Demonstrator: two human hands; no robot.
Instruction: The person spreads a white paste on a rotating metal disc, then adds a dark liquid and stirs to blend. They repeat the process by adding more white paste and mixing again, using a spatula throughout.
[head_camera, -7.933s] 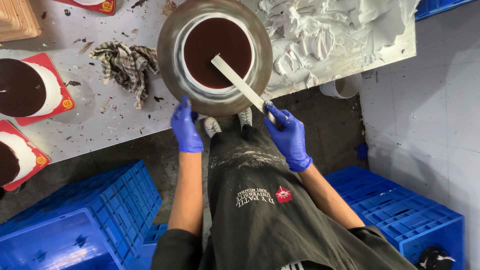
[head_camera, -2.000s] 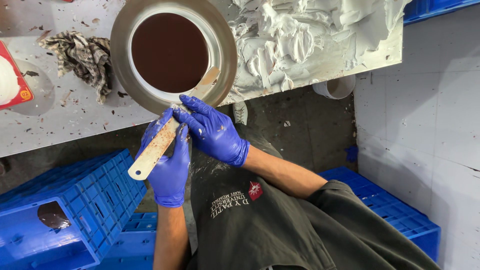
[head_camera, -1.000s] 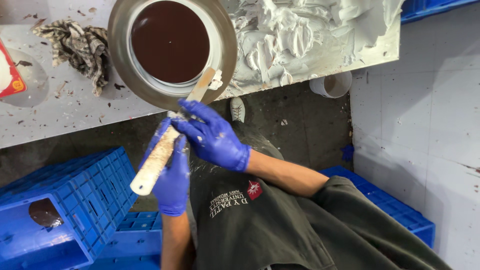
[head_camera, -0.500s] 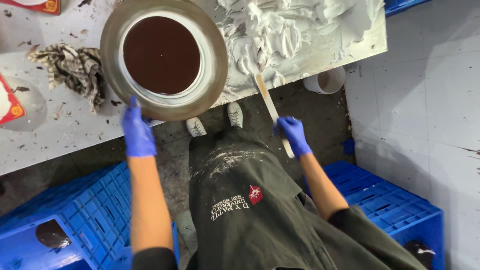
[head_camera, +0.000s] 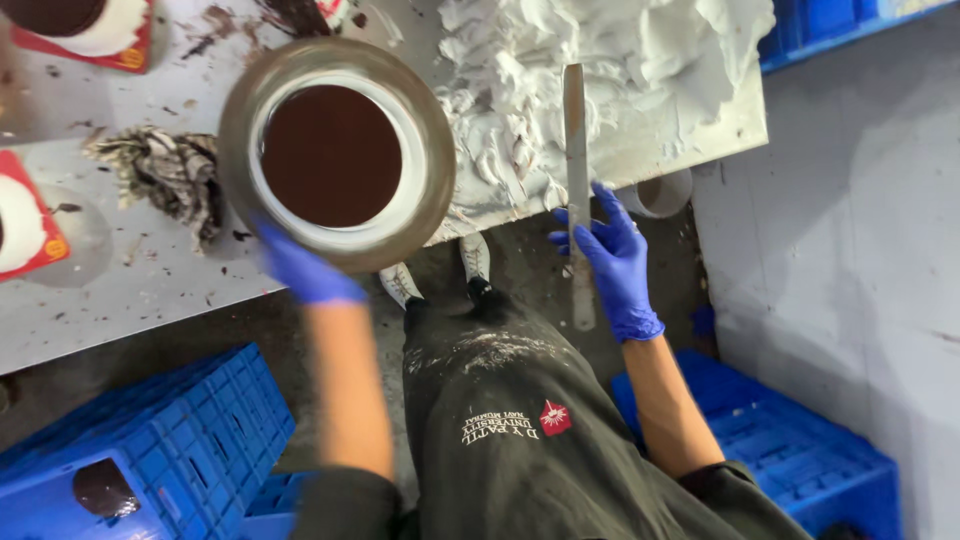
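Note:
A round metal turntable (head_camera: 435, 160) stands at the near edge of the worktable and carries a dark brown chocolate cake (head_camera: 331, 155) on a white board. My left hand (head_camera: 298, 270), in a blue glove and blurred, touches the turntable's near rim. My right hand (head_camera: 615, 262), also gloved in blue, grips a long flat spatula (head_camera: 575, 150) near its handle. The blade points away from me and lies over a big heap of white whipped cream (head_camera: 620, 70) spread on the table's right part.
A checked cloth (head_camera: 165, 180) lies left of the turntable. Red cake boards with cakes (head_camera: 25, 225) sit at the left edge and far left corner. Blue plastic crates (head_camera: 150, 450) stand on the floor at both sides of me. A white cup (head_camera: 660, 195) sits under the table edge.
My hands have parted: the right one carried the spatula from in front of the turntable over to the cream heap, and the left one went to the turntable's rim.

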